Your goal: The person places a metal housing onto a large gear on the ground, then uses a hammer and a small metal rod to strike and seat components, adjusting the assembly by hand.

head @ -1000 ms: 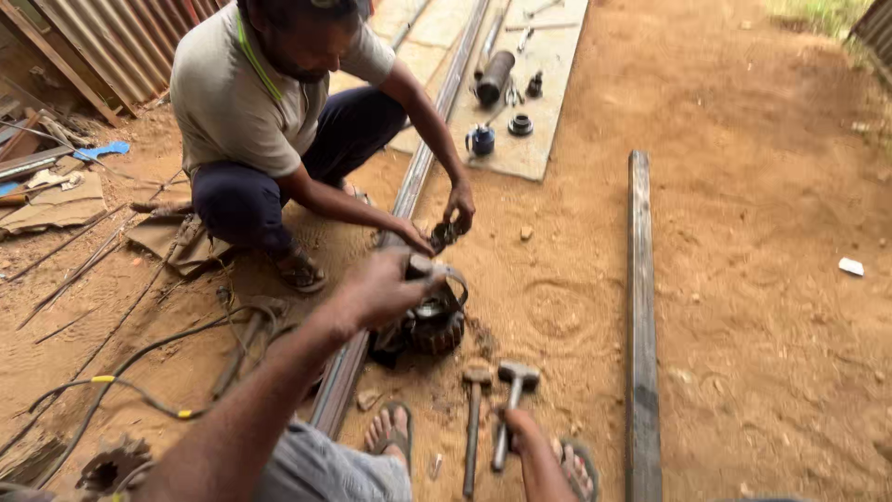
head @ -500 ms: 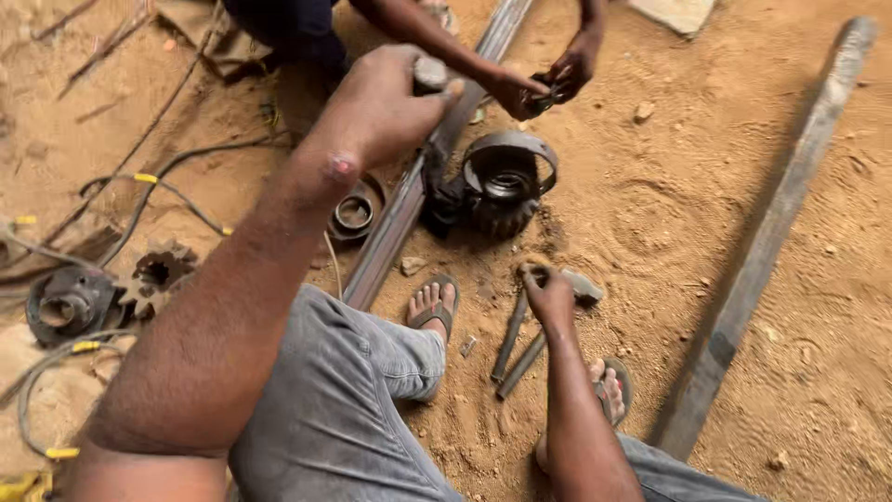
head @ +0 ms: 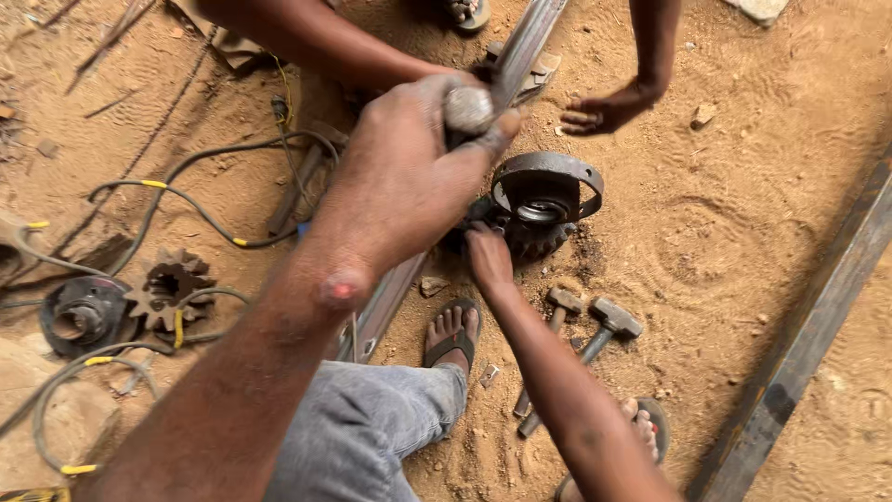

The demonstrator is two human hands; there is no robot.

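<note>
Down on the sandy ground at centre frame sits the rusty round steel gear housing with its ring collar (head: 544, 209), hard against the long grey steel bar (head: 520, 46). Your right hand (head: 488, 260) presses on its six o'clock edge; whether those fingers are curled I cannot tell. Your left hand (head: 409, 177) is clenched round a worn grey metal hammer head (head: 467, 109), raised at eleven o'clock. A co-worker's open hand (head: 604, 112) hovers at one o'clock. Risk, I'd judge: a glancing blow could catch either hand, or loose sand could let the housing shift. Two steel hammers (head: 595, 325) lie at five o'clock.
</note>
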